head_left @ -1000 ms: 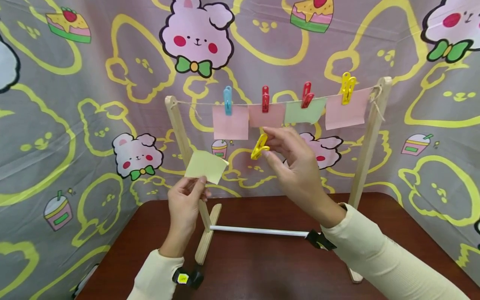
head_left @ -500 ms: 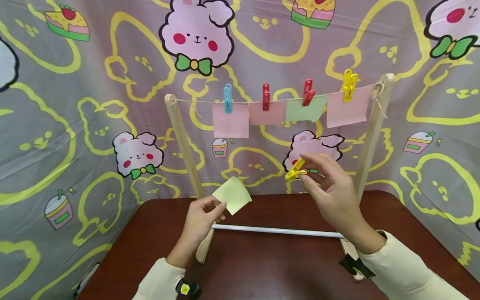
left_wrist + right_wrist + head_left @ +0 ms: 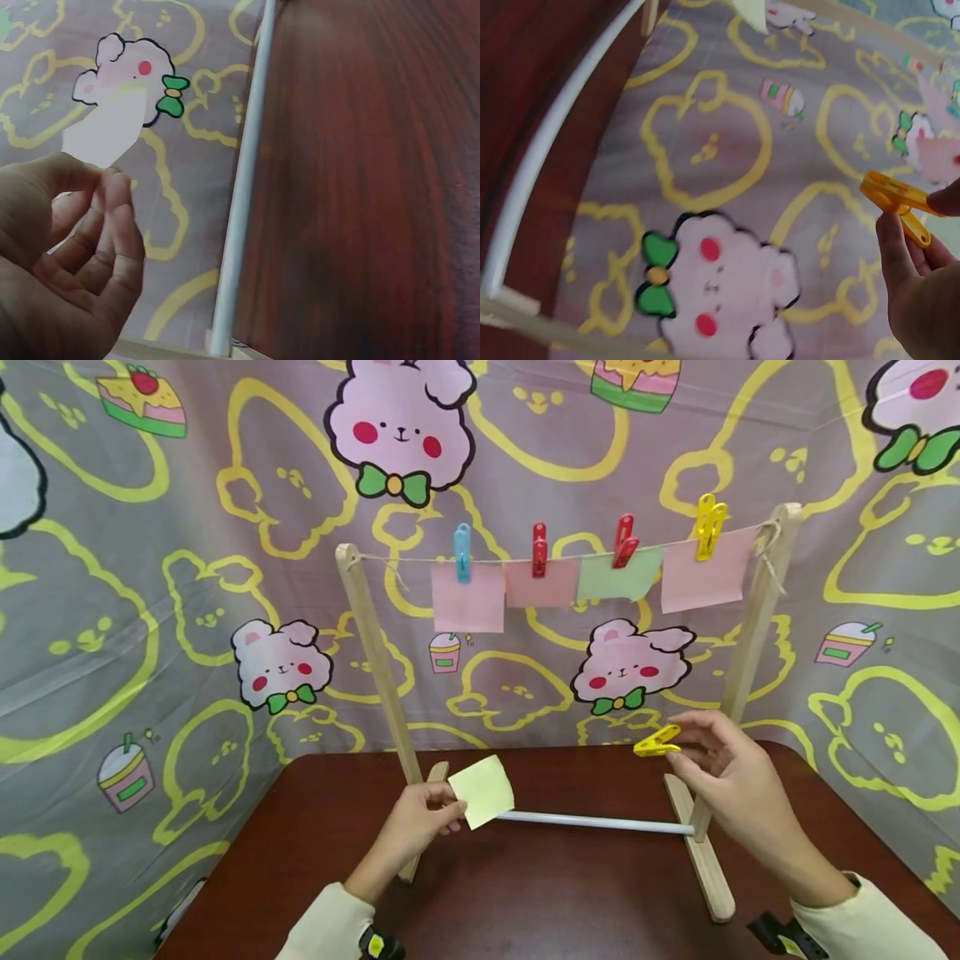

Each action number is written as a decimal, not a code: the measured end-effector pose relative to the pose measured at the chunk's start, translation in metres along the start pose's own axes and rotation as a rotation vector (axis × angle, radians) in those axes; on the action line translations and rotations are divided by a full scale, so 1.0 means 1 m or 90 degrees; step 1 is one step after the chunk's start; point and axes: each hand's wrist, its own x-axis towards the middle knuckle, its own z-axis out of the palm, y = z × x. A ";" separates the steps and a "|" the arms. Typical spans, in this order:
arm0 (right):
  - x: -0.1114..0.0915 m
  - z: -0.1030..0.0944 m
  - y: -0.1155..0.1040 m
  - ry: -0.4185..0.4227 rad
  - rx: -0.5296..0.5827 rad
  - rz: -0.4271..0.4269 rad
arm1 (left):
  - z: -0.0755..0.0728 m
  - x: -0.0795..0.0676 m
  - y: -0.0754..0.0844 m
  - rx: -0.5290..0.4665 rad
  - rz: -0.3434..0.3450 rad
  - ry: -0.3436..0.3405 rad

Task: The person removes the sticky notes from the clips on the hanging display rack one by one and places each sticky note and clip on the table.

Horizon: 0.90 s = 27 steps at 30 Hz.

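My left hand [image 3: 422, 820] pinches a small yellow paper square [image 3: 483, 791] by its edge, low in front of the rack's left post. In the left wrist view the paper [image 3: 109, 135] looks nearly white above the thumb and fingertips. My right hand [image 3: 738, 781] pinches a yellow clothespin [image 3: 657, 741] between thumb and fingers, near the right post. The right wrist view shows this clothespin [image 3: 896, 199] from the side. Above both hands a string [image 3: 405, 559] carries a pink note [image 3: 468, 602], a darker pink note [image 3: 542, 587], a green note [image 3: 619, 578] and another pink note [image 3: 705, 578].
Clothespins hold the notes: blue [image 3: 462, 553], two red [image 3: 539, 550], and yellow [image 3: 709, 527] at the right. The rack has wooden posts [image 3: 378, 668] and a white crossbar [image 3: 596, 822] low over the dark red table [image 3: 555, 893]. A printed curtain [image 3: 517, 460] hangs behind.
Both hands have moved down and to the right, away from the string. The left hand keeps the yellow paper, now tilted differently; the right keeps the yellow clothespin.
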 end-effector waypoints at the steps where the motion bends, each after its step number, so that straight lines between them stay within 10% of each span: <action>1: -0.002 -0.003 0.005 -0.008 -0.010 0.005 | 0.000 -0.001 -0.002 0.003 -0.004 -0.012; 15: -0.030 -0.043 0.066 -0.062 -0.028 0.077 | 0.004 -0.011 -0.016 0.025 -0.047 -0.119; 27: -0.048 -0.062 0.113 -0.099 -0.005 0.138 | 0.014 -0.015 -0.028 0.028 -0.064 -0.122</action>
